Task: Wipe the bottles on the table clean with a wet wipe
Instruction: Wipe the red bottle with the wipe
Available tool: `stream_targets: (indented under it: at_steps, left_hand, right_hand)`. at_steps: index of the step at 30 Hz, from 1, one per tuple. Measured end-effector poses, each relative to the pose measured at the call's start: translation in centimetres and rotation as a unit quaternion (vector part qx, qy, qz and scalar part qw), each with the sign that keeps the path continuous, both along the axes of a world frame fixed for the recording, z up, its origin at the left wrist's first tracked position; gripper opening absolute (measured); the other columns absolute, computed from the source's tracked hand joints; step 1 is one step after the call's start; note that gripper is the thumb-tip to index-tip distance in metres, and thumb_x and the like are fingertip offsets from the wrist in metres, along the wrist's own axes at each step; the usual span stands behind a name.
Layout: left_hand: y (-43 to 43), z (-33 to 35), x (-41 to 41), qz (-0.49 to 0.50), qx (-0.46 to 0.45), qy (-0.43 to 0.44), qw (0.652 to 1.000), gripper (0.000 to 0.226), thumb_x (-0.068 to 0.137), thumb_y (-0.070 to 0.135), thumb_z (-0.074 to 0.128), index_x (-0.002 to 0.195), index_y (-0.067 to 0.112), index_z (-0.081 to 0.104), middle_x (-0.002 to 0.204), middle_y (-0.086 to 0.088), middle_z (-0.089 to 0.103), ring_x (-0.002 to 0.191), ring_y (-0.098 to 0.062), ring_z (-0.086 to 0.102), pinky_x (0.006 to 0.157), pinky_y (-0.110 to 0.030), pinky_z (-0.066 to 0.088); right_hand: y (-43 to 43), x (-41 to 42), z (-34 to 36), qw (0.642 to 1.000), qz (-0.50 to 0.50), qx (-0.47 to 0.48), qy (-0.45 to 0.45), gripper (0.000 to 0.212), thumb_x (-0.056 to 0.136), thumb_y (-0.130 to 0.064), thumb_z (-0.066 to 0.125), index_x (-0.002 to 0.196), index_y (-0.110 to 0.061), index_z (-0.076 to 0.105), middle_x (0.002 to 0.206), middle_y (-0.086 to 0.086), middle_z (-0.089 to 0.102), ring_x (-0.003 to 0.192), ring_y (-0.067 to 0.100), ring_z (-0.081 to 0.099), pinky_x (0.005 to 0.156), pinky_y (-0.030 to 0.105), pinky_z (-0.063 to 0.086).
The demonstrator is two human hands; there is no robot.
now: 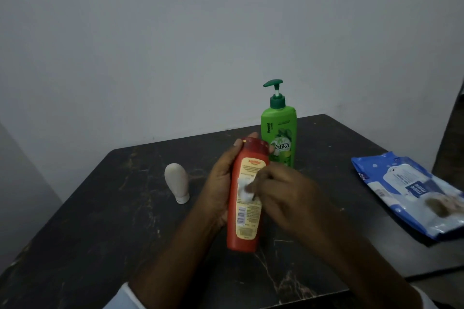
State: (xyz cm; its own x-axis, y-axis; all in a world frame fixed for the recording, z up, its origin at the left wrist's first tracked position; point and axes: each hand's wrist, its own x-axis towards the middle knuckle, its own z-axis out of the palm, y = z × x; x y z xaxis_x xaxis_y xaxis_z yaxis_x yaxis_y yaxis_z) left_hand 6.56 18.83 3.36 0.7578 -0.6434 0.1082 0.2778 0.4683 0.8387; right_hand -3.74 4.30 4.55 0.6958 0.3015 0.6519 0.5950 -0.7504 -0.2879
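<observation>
Table (100, 233): dark, marbled.
Wipes pack (411, 193): blue, lying flat on the right, reads "mee mee".
Green pump bottle (281, 133): upright at the far side, "Vatika", "Henna".
Red bottle (244, 231): held over the table's middle, long axis near-to-far, cap tipped away from me; label text too blurred to read.
My left hand (221, 183): fingers curled round the red bottle.
My right hand (288, 198): fingers bunched, pressing the wet wipe (244, 188) to the label.
White bottle (177, 182): on the left, standing on its cap.

The small white wet wipe (244, 190) is mostly hidden under the fingers (262, 179) of the blurred right hand (288, 198). Print on the red plastic bottle (242, 236) is too small to read. The blue wipe pack (401, 188) runs off the right edge.
</observation>
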Motion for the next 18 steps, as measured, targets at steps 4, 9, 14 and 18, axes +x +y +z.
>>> stream_targets:
  at_steps: [4,9,14,18]
  left_hand:
    - [-0.1,-0.7,0.1,0.006,0.100,-0.020,0.995,0.055,0.090,0.057,0.069,0.128,0.018,0.071,0.111,-0.018,0.070,0.089,-0.029,0.070,0.082,-0.044,0.056]
    - [0.0,-0.6,0.0,0.006,0.095,0.006,0.995,0.060,0.090,0.055,0.070,0.130,0.011,0.069,0.110,-0.019,0.071,0.087,-0.031,0.071,0.081,-0.044,0.057]
    - [0.2,0.1,0.2,-0.011,-0.027,0.060,0.998,0.050,0.096,0.043,0.062,0.136,0.013,0.061,0.129,-0.018,0.062,0.105,-0.030,0.064,0.098,-0.048,0.049]
    - [0.6,0.0,0.5,0.003,-0.030,0.062,0.998,0.052,0.098,0.046,0.058,0.133,0.008,0.064,0.124,-0.016,0.065,0.092,-0.026,0.067,0.086,-0.042,0.056]
  right_hand:
    - [-1.9,1.6,-0.9,0.983,-0.088,0.158,-0.039,0.019,0.089,-0.013,0.059,0.103,-0.015,0.071,0.110,0.002,0.062,0.095,0.005,0.059,0.077,0.003,0.047]
    - [-2.1,2.2,-1.3,0.967,-0.106,0.225,-0.049,0.020,0.089,-0.010,0.060,0.105,-0.018,0.070,0.112,-0.002,0.063,0.100,0.004,0.061,0.084,0.015,0.052]
    - [-1.4,1.4,-0.9,0.991,0.007,0.133,-0.012,0.018,0.089,-0.015,0.057,0.101,-0.018,0.071,0.115,-0.006,0.060,0.110,0.002,0.056,0.089,0.015,0.050]
    - [-1.3,1.0,-0.3,0.997,0.042,0.059,0.002,0.018,0.089,-0.019,0.057,0.101,-0.019,0.070,0.111,-0.005,0.061,0.106,0.002,0.056,0.089,0.010,0.047]
